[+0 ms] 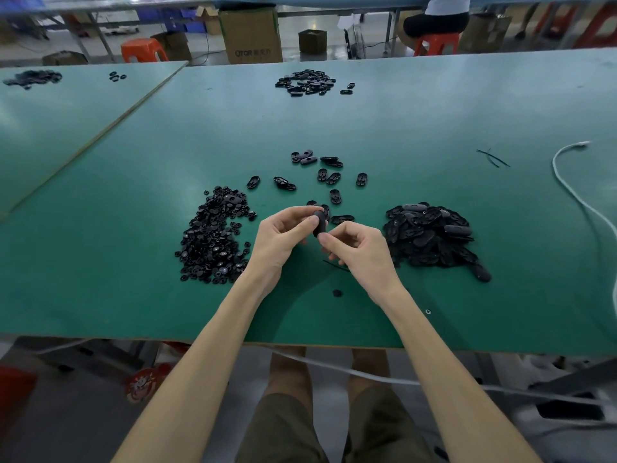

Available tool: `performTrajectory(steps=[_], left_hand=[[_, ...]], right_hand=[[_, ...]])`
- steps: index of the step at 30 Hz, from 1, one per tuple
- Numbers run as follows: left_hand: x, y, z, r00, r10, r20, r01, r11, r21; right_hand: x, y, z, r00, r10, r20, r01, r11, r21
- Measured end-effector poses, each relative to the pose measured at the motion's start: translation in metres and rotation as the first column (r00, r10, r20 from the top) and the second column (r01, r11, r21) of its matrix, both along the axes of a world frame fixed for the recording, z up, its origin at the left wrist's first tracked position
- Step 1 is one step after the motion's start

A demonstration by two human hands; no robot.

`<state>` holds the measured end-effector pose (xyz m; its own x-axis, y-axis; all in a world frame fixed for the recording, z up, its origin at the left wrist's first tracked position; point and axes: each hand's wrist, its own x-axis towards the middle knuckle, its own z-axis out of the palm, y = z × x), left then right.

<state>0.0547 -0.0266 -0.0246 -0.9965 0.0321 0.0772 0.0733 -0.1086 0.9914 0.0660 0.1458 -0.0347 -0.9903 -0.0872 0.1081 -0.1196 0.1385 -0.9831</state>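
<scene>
One view, from my own head, over the near edge of the desk (434,111).
The camera faces forward and down, wide-angled, so the desk's edges bow. My left hand (280,235) and right hand (360,248) sit close below it, mid-frame; my forearms (207,345) come in from the bottom, my legs (287,372) show under the near edge, and the far edge runs along the top.

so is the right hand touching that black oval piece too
Touching. In the head view the right hand pinches the lower end of the black oval piece with no gap, while the left hand grips its upper end.
</scene>
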Motion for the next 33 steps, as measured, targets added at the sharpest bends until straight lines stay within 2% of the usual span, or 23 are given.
performTrajectory(steps=[5,9,12,19,33], left_hand=[[0.0020,0.0029,0.0024,0.998,-0.057,-0.022,0.057,0.998,-0.019],[0.0020,0.0019,0.0022,0.997,-0.059,-0.058,0.054,0.995,-0.084],[0.0021,0.0029,0.0015,0.989,-0.127,-0.080,0.113,0.981,-0.156],[0.0018,0.0032,0.0009,0.978,-0.193,-0.081,0.177,0.970,-0.168],[-0.0003,0.0029,-0.0004,0.980,-0.174,-0.097,0.158,0.975,-0.156]], right_hand=[[0.0003,-0.0018,-0.0006,1.000,0.007,-0.005,-0.006,0.998,0.067],[-0.0002,-0.0005,0.0004,0.998,-0.068,-0.009,0.068,0.998,-0.004],[-0.0008,0.0004,0.0001,0.993,-0.116,-0.005,0.116,0.992,-0.044],[-0.0009,0.0007,-0.0008,0.987,-0.160,0.005,0.160,0.986,-0.054],[-0.0009,0.0012,-0.0002,0.988,-0.151,0.002,0.151,0.985,-0.085]])
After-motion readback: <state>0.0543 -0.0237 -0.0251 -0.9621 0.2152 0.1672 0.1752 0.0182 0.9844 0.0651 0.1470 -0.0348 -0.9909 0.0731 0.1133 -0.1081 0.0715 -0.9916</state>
